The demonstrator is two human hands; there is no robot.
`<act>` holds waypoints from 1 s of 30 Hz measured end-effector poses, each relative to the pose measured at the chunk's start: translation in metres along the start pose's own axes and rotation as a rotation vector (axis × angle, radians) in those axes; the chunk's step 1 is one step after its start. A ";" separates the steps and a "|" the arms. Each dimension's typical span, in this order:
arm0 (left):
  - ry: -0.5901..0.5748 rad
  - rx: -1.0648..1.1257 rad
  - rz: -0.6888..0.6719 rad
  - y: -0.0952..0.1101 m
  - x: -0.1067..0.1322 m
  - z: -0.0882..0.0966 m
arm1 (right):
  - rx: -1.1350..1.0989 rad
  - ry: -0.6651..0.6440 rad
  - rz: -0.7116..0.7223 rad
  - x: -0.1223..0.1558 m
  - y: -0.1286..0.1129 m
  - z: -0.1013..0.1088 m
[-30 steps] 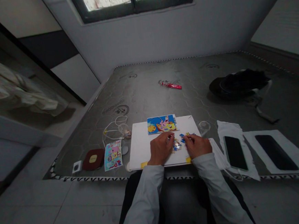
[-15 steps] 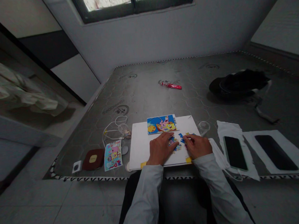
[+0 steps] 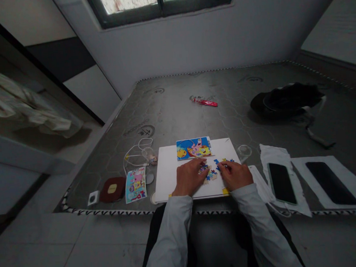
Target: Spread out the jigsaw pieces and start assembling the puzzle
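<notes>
A small cluster of jigsaw puzzle pieces (image 3: 212, 175) lies on a white board (image 3: 165, 171). Along its left side rests my left hand (image 3: 190, 177), thumb and forefinger apart, its fingertips touching or just over the pieces and hiding part of them. My right hand (image 3: 236, 175) pinches a blue puzzle piece (image 3: 216, 163) just right of the cluster. Several loose pieces (image 3: 228, 160) lie beyond the right fingers, partly covered. At the board's far edge is a picture card (image 3: 193, 148) with yellow and pink cartoon figures on blue.
Left of the board are a cartoon sheet (image 3: 135, 185), a brown case (image 3: 111, 189), a white cube (image 3: 93, 198) and a cord (image 3: 131, 156). To the right lie a phone (image 3: 282, 183), a dark slab (image 3: 332, 183) and a black cap (image 3: 286, 100). A red wrapper (image 3: 204, 101) lies farther back.
My left hand has shifted slightly left, showing more of the cluster. My right hand keeps its pinch on the blue puzzle piece, nearly in the same place. The view has moved a little.
</notes>
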State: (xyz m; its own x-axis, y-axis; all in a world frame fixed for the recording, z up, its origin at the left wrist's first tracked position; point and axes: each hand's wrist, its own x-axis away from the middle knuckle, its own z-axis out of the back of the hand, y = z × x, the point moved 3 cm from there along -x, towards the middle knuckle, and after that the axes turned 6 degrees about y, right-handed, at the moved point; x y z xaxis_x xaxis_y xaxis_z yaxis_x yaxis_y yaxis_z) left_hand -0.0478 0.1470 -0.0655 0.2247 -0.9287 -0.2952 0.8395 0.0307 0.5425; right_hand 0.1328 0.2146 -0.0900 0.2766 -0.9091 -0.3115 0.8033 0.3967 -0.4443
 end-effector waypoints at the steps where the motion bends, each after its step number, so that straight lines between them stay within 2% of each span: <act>1: 0.001 -0.004 -0.007 0.000 0.000 0.000 | 0.001 0.001 0.001 0.000 0.000 0.000; 9: 0.047 -0.030 -0.126 -0.004 0.000 -0.006 | -0.037 -0.035 -0.006 -0.001 -0.001 0.000; 12: 0.086 -0.006 -0.183 -0.004 0.000 -0.005 | -0.158 -0.050 -0.048 -0.001 -0.003 0.004; 16: 0.165 0.038 -0.238 0.003 0.001 0.002 | -0.356 -0.107 -0.181 0.000 -0.005 0.006; 20: 0.148 0.047 -0.333 0.009 0.003 0.000 | -0.488 -0.160 -0.250 0.002 -0.004 0.002; 26: 0.108 0.003 -0.370 0.008 0.006 -0.008 | -0.552 -0.146 -0.284 0.000 0.002 0.001; 30: 0.100 0.000 -0.344 0.007 0.005 -0.009 | -0.359 0.015 -0.356 -0.003 0.015 0.015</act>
State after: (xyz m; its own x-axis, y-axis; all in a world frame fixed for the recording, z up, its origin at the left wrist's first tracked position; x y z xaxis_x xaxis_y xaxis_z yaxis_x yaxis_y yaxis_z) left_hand -0.0366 0.1457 -0.0705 -0.0239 -0.8439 -0.5360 0.8742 -0.2778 0.3982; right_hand 0.1523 0.2214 -0.0831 0.0088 -0.9951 -0.0988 0.6138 0.0833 -0.7851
